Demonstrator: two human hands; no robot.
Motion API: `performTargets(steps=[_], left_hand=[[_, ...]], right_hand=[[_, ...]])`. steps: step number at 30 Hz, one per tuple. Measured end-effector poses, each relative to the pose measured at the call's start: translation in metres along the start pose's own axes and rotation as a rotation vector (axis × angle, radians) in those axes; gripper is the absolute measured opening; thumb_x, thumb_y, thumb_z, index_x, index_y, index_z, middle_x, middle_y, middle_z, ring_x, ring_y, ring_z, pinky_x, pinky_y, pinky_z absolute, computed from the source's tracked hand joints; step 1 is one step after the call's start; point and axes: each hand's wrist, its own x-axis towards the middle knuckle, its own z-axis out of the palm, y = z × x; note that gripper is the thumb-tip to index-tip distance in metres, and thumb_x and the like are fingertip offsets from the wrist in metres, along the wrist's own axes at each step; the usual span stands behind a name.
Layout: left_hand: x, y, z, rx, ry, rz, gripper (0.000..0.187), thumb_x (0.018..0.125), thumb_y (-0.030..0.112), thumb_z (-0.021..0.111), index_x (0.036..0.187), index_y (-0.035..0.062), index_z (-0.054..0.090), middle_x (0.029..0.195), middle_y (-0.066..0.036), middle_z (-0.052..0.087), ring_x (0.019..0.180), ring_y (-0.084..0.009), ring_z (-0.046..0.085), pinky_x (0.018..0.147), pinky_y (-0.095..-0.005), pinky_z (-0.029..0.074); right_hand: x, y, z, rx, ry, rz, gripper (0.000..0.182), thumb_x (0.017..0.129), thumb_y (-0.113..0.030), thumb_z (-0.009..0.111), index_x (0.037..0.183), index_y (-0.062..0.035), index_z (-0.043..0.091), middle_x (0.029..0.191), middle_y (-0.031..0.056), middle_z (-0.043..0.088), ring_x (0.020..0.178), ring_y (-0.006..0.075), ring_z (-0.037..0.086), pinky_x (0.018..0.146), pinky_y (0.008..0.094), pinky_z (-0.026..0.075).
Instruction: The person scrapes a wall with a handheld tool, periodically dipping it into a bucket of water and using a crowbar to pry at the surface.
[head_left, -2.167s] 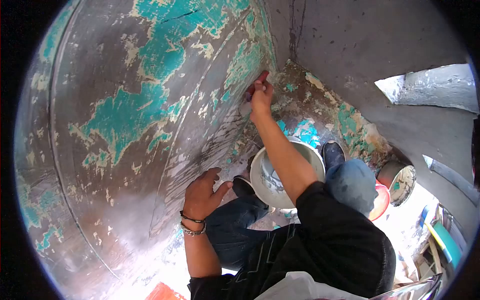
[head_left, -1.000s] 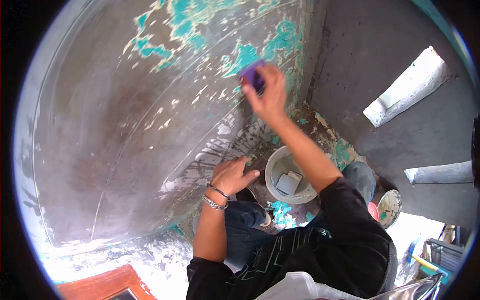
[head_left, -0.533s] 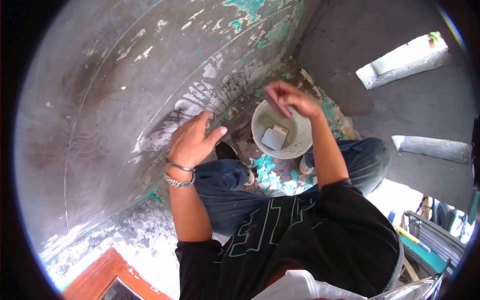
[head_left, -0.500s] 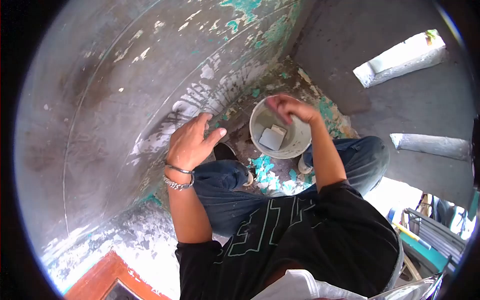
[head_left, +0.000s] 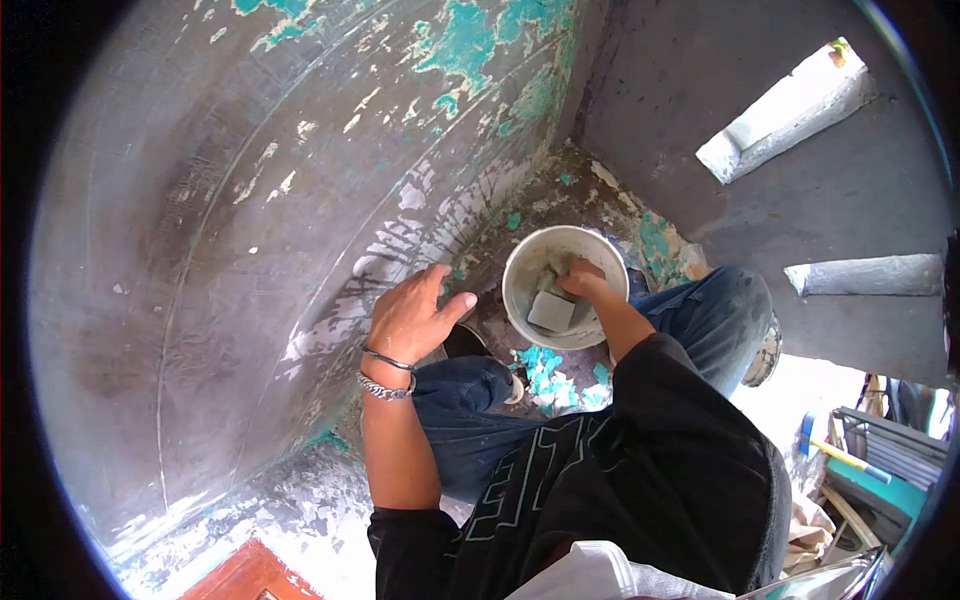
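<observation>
Inside a pale bucket (head_left: 512, 300) on the floor between my knees, my right hand (head_left: 583, 277) has its fingers curled down. What they hold, if anything, is hidden. Just below the fingertips lies a light grey, flat-faced square piece (head_left: 551, 311), with a small uneven beige-grey lump (head_left: 546, 279) beside it. My left hand (head_left: 412, 315) is held out in front of the left wall, thumb apart from the fingers, nothing in it. A dark band and a chain bracelet circle that wrist.
The grey wall (head_left: 270, 230) at left has peeling turquoise paint and wet streaks low down. Turquoise and white paint flakes (head_left: 550, 380) litter the floor by the bucket. Slotted openings pierce the right wall (head_left: 650, 90). A yellow-handled tool (head_left: 850, 460) lies among items at lower right.
My right hand has moved from above the bucket's far rim down into it. My left hand stays raised and open. The view has shifted slightly.
</observation>
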Motion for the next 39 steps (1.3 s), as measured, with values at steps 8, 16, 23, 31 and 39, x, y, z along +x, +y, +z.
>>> performTargets(steps=[8, 16, 23, 31, 39], left_hand=[[0.001, 0.005, -0.004, 0.002, 0.025, 0.03, 0.056, 0.083, 0.047, 0.063, 0.117, 0.0034, 0.057, 0.1, -0.018, 0.068, 0.093, -0.0347, 0.064, 0.076, -0.0428, 0.05], [-0.005, 0.004, -0.014, -0.049, 0.123, 0.016, 0.055, 0.083, 0.047, 0.065, 0.117, 0.0054, 0.058, 0.1, -0.017, 0.068, 0.088, -0.0331, 0.065, 0.074, -0.041, 0.05], [-0.015, -0.015, -0.01, -0.002, 0.139, -0.026, 0.055, 0.084, 0.048, 0.063, 0.116, 0.003, 0.057, 0.101, -0.018, 0.066, 0.093, -0.0378, 0.063, 0.078, -0.0436, 0.049], [0.012, -0.007, -0.005, 0.017, 0.009, -0.009, 0.049, 0.084, 0.046, 0.063, 0.109, 0.0046, 0.059, 0.097, -0.019, 0.067, 0.09, -0.0396, 0.063, 0.074, -0.0468, 0.049], [0.021, 0.005, 0.001, 0.082, -0.044, -0.032, 0.048, 0.083, 0.044, 0.065, 0.11, 0.005, 0.059, 0.095, -0.017, 0.067, 0.089, -0.038, 0.064, 0.072, -0.0445, 0.05]], right_hand=[[-0.056, -0.003, -0.066, 0.519, 0.116, -0.338, 0.059, 0.078, -0.037, 0.063, 0.123, 0.0006, 0.059, 0.096, 0.0136, 0.067, 0.094, 0.0237, 0.062, 0.086, 0.0337, 0.047], [-0.099, -0.111, -0.085, 1.464, 0.361, -0.654, 0.059, 0.09, -0.03, 0.062, 0.141, -0.0093, 0.039, 0.118, 0.0097, 0.057, 0.1, 0.0201, 0.058, 0.083, 0.036, 0.049], [0.046, -0.178, -0.063, 1.675, 0.526, -0.409, 0.042, 0.097, -0.036, 0.052, 0.133, -0.0146, 0.045, 0.107, 0.0023, 0.06, 0.09, 0.0172, 0.058, 0.072, 0.0381, 0.049], [0.063, -0.17, -0.101, 1.257, 1.092, -0.474, 0.058, 0.099, -0.034, 0.047, 0.144, -0.0005, 0.031, 0.125, 0.0214, 0.048, 0.113, 0.0327, 0.049, 0.095, 0.0433, 0.04], [0.016, -0.173, -0.118, 0.982, 1.28, -0.657, 0.071, 0.098, -0.037, 0.047, 0.15, 0.0012, 0.015, 0.139, 0.0303, 0.027, 0.123, 0.0419, 0.037, 0.105, 0.0461, 0.03]])
